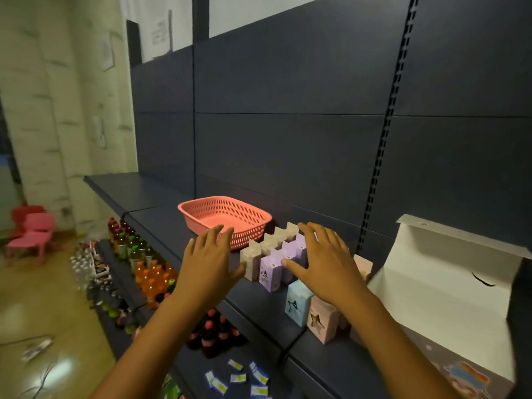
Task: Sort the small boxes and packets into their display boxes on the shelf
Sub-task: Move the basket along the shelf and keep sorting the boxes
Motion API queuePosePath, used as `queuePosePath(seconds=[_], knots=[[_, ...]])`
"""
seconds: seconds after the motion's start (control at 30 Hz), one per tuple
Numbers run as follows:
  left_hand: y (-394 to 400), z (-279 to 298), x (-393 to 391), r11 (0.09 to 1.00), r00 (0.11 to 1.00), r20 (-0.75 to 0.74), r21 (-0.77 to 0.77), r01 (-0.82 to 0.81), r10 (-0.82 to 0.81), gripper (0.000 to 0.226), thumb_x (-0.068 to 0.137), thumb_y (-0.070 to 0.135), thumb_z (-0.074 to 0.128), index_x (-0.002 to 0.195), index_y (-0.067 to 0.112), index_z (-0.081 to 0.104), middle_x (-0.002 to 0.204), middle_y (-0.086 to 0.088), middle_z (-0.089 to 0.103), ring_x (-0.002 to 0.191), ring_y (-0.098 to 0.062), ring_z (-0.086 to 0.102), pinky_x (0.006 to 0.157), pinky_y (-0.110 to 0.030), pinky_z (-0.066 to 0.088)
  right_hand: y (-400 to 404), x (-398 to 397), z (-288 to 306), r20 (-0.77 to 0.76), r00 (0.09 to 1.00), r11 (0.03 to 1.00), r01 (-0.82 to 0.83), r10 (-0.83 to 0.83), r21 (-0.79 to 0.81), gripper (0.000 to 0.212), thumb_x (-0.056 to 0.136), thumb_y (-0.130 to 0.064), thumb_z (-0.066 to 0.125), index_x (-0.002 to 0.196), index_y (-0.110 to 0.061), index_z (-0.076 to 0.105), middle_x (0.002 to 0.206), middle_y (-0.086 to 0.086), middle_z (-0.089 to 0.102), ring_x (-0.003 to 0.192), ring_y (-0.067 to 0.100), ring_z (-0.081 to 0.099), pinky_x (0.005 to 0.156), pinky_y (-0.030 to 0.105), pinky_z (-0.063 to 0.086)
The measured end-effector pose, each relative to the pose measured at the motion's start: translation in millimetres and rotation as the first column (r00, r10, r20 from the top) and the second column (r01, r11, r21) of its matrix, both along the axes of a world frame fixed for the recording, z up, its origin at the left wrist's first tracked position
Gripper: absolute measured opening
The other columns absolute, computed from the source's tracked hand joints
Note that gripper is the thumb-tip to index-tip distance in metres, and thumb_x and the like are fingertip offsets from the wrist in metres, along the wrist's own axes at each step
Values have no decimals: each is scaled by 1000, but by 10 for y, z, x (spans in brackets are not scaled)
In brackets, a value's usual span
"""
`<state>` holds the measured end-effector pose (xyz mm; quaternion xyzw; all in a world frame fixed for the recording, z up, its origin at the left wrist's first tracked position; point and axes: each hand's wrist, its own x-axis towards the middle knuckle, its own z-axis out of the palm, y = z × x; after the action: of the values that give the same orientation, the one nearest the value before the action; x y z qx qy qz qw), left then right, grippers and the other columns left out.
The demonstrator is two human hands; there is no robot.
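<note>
On the dark shelf [161, 223], we see the white display box [449, 283] open at right, the pink basket [224, 217] behind, then the small boxes [276, 260] standing in rows between our left hand [210, 260] and right hand [322, 263] (both spread, holding nothing). A careless sweep could topple them off the edge.

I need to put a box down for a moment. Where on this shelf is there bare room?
Bare shelf lies left of the pink basket, and along the front edge below it. It is crowded between the basket and the white display box, where small boxes stand under both hands.
</note>
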<state>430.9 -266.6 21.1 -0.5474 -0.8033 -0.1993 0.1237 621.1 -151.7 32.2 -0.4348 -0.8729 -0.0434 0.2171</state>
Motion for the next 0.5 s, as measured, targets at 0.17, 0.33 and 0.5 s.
queuePosePath(seconds=[0.17, 0.33, 0.5], knots=[[354, 24, -355, 998, 998, -6, 11, -68, 68, 85, 88, 59, 50, 153, 24, 6, 160, -4, 11, 146, -26, 15, 119, -48, 18, 413, -401, 15, 5, 998, 998, -59, 59, 27, 84, 82, -75, 37, 149, -30, 13, 158, -3, 17, 145, 22, 18, 117, 41, 17], [558, -82, -681, 993, 993, -9, 22, -115, 115, 84, 88, 58, 52, 153, 24, 10, 159, -4, 15, 144, -25, 19, 119, -45, 20, 666, -714, -14, 32, 993, 992, -119, 118, 30, 83, 84, -71, 40, 149, -27, 15, 157, -1, 20, 144, 22, 20, 117, 40, 19], [736, -204, -1050, 992, 992, -4, 28, -123, 123, 84, 87, 57, 54, 152, 23, 13, 157, -3, 19, 143, -25, 23, 118, -45, 22, 882, -1052, -64, 31, 991, 991, -130, 129, 26, 85, 82, -74, 39, 148, -27, 14, 155, -1, 22, 143, 22, 22, 117, 42, 21]])
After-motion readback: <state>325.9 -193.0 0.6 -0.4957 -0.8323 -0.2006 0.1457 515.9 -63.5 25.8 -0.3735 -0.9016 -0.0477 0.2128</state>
